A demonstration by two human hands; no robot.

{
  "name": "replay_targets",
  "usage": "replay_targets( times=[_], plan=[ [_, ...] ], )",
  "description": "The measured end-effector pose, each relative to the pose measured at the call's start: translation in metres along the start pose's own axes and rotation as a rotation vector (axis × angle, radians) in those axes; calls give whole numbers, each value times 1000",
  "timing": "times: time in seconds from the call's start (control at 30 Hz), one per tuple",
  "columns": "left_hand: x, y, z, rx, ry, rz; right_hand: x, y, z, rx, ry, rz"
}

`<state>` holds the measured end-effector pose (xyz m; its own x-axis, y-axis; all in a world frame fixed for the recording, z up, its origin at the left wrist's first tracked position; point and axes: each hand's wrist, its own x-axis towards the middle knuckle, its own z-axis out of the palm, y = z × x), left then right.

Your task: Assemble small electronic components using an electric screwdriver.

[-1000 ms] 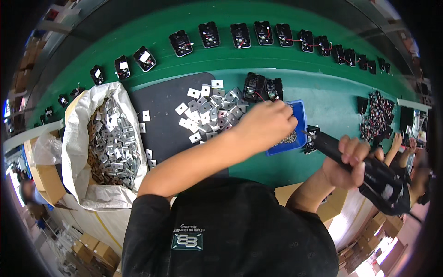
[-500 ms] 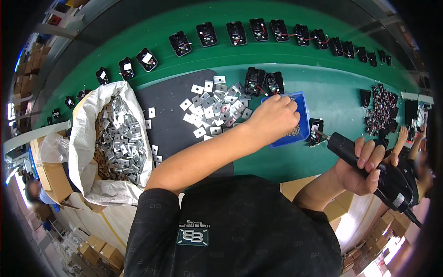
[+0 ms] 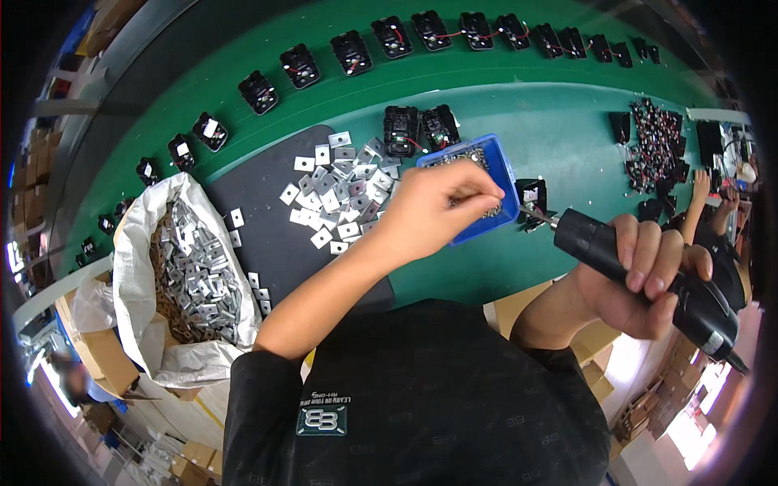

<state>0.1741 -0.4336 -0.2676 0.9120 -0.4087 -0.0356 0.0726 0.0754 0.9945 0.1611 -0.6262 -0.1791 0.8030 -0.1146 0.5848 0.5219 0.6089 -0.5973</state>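
My left hand [image 3: 438,202] hovers over a blue tray of small screws [image 3: 504,174], fingertips pinched together on something small, apparently a screw. My right hand [image 3: 640,279] grips a black electric screwdriver [image 3: 648,275] whose bit points left at a small black part [image 3: 532,197] lying on the green table just right of the tray. Two more black parts [image 3: 420,128] sit behind the tray. A heap of square metal plates [image 3: 340,190] lies on a dark mat [image 3: 267,243] to the left of my hand.
A white sack full of metal plates [image 3: 182,279] stands at the left. A row of black parts [image 3: 356,50] curves along the far belt [image 3: 502,73]. A pile of small black pieces [image 3: 656,146] lies far right, where another person's hand [image 3: 701,190] works.
My left hand has moved right from the plate heap to the blue tray and pinched its fingers. My right hand has brought the screwdriver's bit to the black part.
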Motion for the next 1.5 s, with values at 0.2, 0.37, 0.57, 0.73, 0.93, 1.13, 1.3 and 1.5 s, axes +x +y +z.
replay_targets(
  times=[0.2,0.37,0.57,0.73,0.93,1.13,1.3,1.5],
  plan=[
    [-40,-4,-5,-882,130,-71,2,14,42,214,53,0],
    [-61,-10,-5,-1169,83,48,-1,32,54,274,-1,36],
    [-69,-4,-2,-1298,132,15,-3,39,54,200,-118,-1],
    [-70,-1,1,-1324,129,3,4,41,44,269,-241,-44],
    [-72,-4,-5,-1052,194,144,12,55,43,378,-394,23],
    [-53,0,-104,569,435,485,7,53,23,310,-435,-9],
    [-53,-22,-223,1278,801,69,2,61,23,285,-404,93],
    [-23,-32,-249,1263,700,-14,-2,65,18,251,-362,123]
  ],
)
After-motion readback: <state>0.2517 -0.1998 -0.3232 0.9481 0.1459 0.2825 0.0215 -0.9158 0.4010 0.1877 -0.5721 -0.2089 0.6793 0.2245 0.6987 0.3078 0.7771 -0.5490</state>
